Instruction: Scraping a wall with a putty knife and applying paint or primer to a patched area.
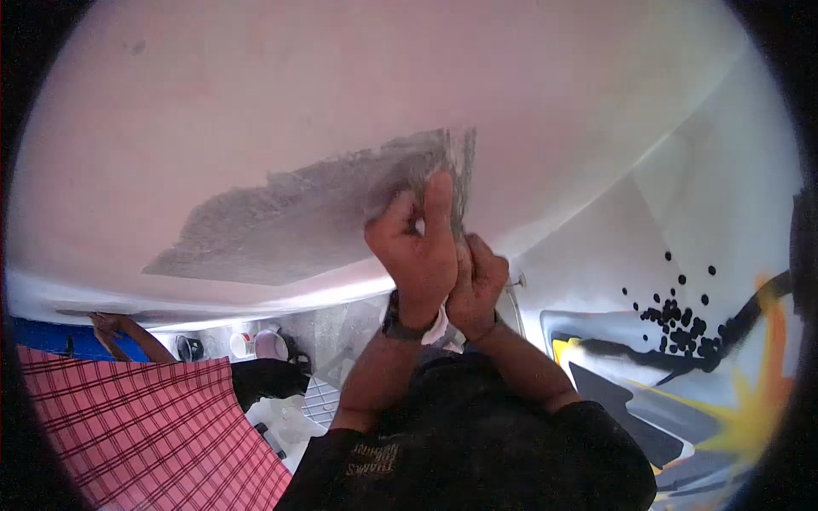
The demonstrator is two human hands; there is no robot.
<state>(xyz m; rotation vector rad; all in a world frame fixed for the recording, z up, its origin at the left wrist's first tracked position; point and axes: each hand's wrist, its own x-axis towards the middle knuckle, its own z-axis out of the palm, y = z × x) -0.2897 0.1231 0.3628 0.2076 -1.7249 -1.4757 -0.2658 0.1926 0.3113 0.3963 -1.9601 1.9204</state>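
Head view: I press a flat trowel [461, 183] against the pale wall [256, 85], at the right end of the grey plaster patch [298, 221] above my head. To spread well, I judge the blade should stay nearly flat with even pressure from both hands. My left hand [417, 247] is raised, fingers curled and pushing on the blade's face; my right hand [477, 285] sits just beneath, clenched on what seems the handle, mostly hidden. Both forearms reach upward

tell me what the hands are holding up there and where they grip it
Both hands press a flat trowel-like tool against the wall's grey plaster patch: the left hand over its back, the right hand lower; the exact grip is hidden.
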